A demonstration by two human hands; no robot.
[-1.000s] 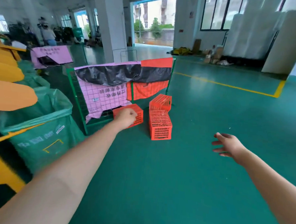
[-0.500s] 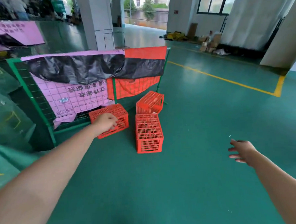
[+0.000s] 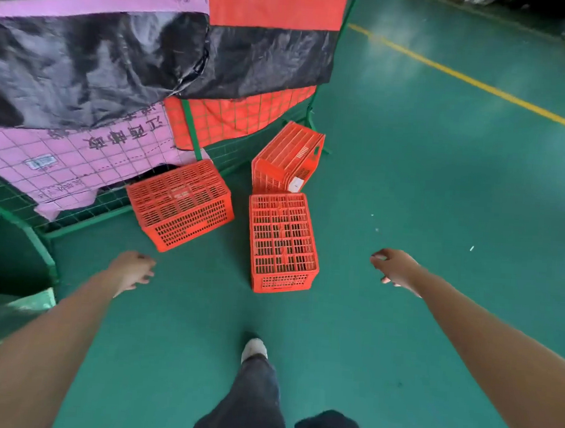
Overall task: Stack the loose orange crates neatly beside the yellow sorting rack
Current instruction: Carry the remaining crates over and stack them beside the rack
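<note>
Green wire-mesh fence (image 3: 190, 130) on glossy green floor (image 3: 438, 205).
Crumpled black plastic sheet (image 3: 118, 64) overlaps pink printed sheet (image 3: 81, 157) and orange-red fabric panel (image 3: 275, 7); yellow painted line (image 3: 478, 83) at right.

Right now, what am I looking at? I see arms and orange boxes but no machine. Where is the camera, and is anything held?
There is no machine: a person wears a wide-angle camera on the head, looking forward and down, so you see their own bare arms. The left hand and right hand are both open above the green floor and hold nothing. Three orange crates sit on that floor: the left crate next to a green wire fence hung with pink, black and orange sheets, the middle crate bottom up before the person, and the rear crate tipped over behind it. The white shoe below is the person's foot.
</note>
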